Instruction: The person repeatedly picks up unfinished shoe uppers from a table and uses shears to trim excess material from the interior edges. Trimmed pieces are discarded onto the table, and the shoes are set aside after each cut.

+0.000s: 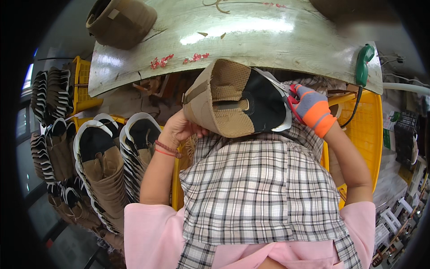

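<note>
My left hand (179,127), bare with red bracelets at the wrist, is closed around the side of a tan boot upper (265,101). The upper is held above my lap, its opening facing up, showing mesh lining and a black panel with a white edge strip. In my right hand (315,110), which wears a grey and orange glove, is a pair of scissors (282,87) with red handles. My fingers are closed on the handles. The blades lie at the upper's right edge, beside the white strip; whether they are cutting into it I cannot tell.
Ahead stands a pale worktable (251,45) bearing another tan upper (123,24), red scraps (161,61) and a green corded device (364,62) at its right edge. Stacked uppers (105,172) stand at left, near a yellow basket (83,83). A yellow crate (365,130) is at right.
</note>
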Action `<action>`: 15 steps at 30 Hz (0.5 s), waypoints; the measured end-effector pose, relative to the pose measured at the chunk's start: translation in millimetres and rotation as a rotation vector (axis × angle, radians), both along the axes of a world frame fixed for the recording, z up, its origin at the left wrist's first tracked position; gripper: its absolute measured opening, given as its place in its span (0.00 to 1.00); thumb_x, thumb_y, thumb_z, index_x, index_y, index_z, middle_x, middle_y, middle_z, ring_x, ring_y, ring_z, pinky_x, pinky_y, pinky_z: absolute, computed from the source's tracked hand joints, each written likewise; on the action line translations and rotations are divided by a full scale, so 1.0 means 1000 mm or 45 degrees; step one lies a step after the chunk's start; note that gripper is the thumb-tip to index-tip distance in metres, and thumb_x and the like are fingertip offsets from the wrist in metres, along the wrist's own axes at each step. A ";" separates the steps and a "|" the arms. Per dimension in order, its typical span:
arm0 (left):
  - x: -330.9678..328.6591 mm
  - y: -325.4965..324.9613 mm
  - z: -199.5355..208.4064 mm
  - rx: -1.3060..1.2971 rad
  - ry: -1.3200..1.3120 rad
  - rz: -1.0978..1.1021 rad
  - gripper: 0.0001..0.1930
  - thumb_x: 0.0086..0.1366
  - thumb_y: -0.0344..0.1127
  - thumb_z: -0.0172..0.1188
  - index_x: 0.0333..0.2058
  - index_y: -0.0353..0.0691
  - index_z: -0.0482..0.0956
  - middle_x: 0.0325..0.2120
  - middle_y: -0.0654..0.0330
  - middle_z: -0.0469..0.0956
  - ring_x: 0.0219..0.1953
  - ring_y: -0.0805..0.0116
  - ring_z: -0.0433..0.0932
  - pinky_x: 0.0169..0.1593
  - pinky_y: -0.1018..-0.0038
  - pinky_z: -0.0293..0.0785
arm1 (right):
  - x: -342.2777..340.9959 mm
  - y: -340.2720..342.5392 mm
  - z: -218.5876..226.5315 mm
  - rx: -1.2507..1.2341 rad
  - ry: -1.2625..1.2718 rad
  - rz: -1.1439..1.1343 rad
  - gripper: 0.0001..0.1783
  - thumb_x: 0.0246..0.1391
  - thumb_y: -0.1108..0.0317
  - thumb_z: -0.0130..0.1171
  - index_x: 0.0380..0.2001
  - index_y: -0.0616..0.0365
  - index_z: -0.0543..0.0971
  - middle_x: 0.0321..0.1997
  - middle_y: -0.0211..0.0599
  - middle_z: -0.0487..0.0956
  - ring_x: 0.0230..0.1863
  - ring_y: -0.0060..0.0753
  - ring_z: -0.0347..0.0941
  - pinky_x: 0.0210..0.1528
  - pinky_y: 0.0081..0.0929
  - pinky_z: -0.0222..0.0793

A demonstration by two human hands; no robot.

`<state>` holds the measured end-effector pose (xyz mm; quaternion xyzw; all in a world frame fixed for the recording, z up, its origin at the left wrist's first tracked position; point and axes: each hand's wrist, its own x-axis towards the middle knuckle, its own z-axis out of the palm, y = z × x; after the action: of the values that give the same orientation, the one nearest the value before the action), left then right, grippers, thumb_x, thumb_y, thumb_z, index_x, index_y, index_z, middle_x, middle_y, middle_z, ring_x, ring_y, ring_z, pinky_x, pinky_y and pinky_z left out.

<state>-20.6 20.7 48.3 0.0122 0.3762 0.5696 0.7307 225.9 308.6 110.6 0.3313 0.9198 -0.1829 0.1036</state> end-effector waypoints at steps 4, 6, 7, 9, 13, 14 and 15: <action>0.010 -0.004 0.007 -0.090 0.243 0.133 0.25 0.58 0.25 0.68 0.54 0.41 0.73 0.35 0.60 0.80 0.36 0.71 0.82 0.42 0.76 0.80 | 0.007 -0.009 0.017 -0.034 0.232 0.324 0.18 0.49 0.57 0.66 0.40 0.58 0.81 0.35 0.46 0.82 0.40 0.51 0.78 0.45 0.40 0.74; 0.021 -0.002 0.003 -0.163 0.346 0.293 0.32 0.52 0.21 0.72 0.56 0.42 0.72 0.35 0.61 0.79 0.37 0.72 0.82 0.42 0.78 0.79 | 0.009 -0.014 0.025 -0.144 0.156 0.475 0.18 0.48 0.58 0.66 0.38 0.58 0.82 0.35 0.45 0.82 0.40 0.50 0.78 0.45 0.40 0.74; 0.026 -0.002 0.002 -0.154 0.358 0.316 0.32 0.53 0.22 0.72 0.57 0.42 0.72 0.35 0.61 0.79 0.37 0.72 0.82 0.42 0.78 0.79 | 0.006 -0.017 0.026 -0.148 0.004 0.573 0.17 0.47 0.58 0.67 0.37 0.57 0.83 0.34 0.45 0.82 0.40 0.49 0.78 0.46 0.39 0.74; 0.032 -0.001 -0.001 -0.109 0.382 0.363 0.30 0.54 0.25 0.73 0.56 0.42 0.72 0.35 0.62 0.79 0.37 0.73 0.82 0.42 0.79 0.79 | 0.003 -0.022 0.027 -0.162 0.001 0.614 0.17 0.46 0.58 0.67 0.36 0.57 0.83 0.34 0.44 0.82 0.41 0.48 0.79 0.46 0.38 0.74; 0.034 -0.004 -0.001 -0.122 0.402 0.371 0.29 0.54 0.27 0.73 0.54 0.41 0.73 0.35 0.62 0.79 0.36 0.74 0.83 0.42 0.79 0.79 | -0.001 -0.029 0.025 -0.160 0.023 0.621 0.17 0.47 0.57 0.68 0.36 0.57 0.83 0.34 0.42 0.83 0.40 0.46 0.79 0.46 0.37 0.75; 0.034 -0.004 -0.001 -0.100 0.425 0.348 0.28 0.55 0.27 0.73 0.54 0.41 0.73 0.35 0.62 0.79 0.36 0.74 0.83 0.41 0.80 0.79 | -0.002 -0.029 0.025 -0.165 0.026 0.611 0.17 0.47 0.57 0.68 0.36 0.57 0.83 0.34 0.41 0.83 0.40 0.46 0.79 0.46 0.37 0.75; 0.033 -0.005 -0.001 -0.077 0.449 0.325 0.28 0.55 0.28 0.73 0.54 0.41 0.73 0.35 0.62 0.79 0.35 0.74 0.83 0.41 0.80 0.80 | -0.004 -0.030 0.024 -0.149 0.015 0.623 0.17 0.47 0.57 0.68 0.36 0.56 0.83 0.34 0.41 0.83 0.40 0.46 0.79 0.45 0.37 0.75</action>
<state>12.7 16.2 47.4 0.0420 0.5133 0.6350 0.5757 222.2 278.4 134.9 0.0910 0.9611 -0.2072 0.1584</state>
